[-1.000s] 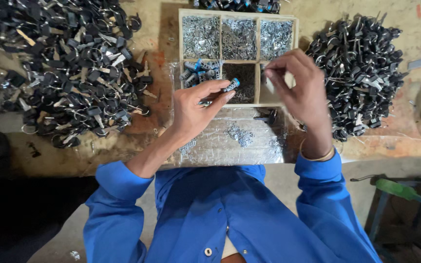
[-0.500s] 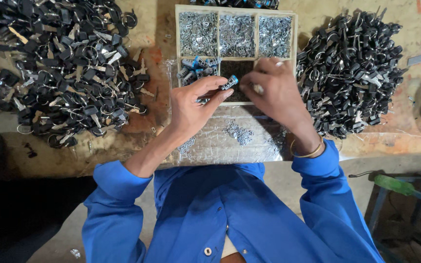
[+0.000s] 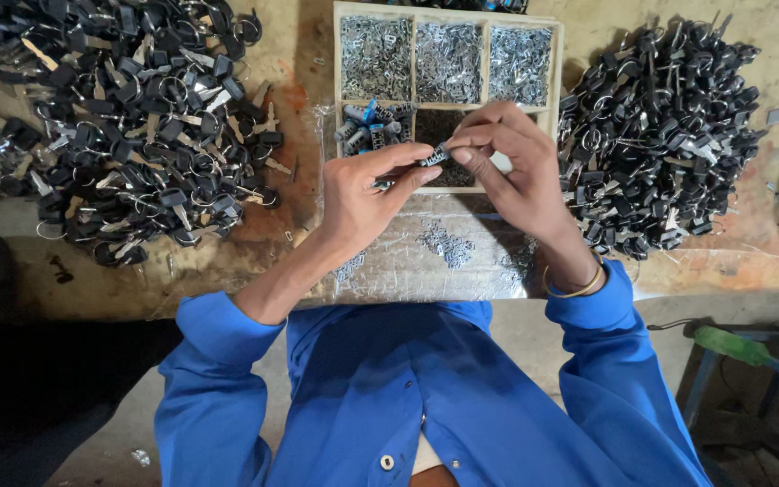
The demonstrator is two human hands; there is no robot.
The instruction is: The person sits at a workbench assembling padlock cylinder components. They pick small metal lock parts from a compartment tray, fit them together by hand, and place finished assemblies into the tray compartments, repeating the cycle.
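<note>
Above a divided tray [image 3: 446, 20] of silver parts, the left hand [image 3: 364, 194] and right hand [image 3: 511, 167] pinch one small metal cylinder [image 3: 432, 157] between fingertips; heaps of black-headed keys [image 3: 128, 117] flank a foil sheet [image 3: 426, 257].

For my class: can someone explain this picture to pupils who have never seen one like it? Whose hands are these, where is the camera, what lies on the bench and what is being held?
The camera is worn on a person's head and looks straight down, so you see their own blue sleeves and two bare hands. The left hand and the right hand meet over a compartmented tray, pinching one small dark metal part between their fingertips. The tray's upper compartments hold tiny silvery pieces; one lower compartment holds grey and blue cylinders. A big heap of black-headed keys lies on the left, a second dark heap on the right. A shiny plastic sheet lies nearest the person, carrying a few small silvery bits.
</note>
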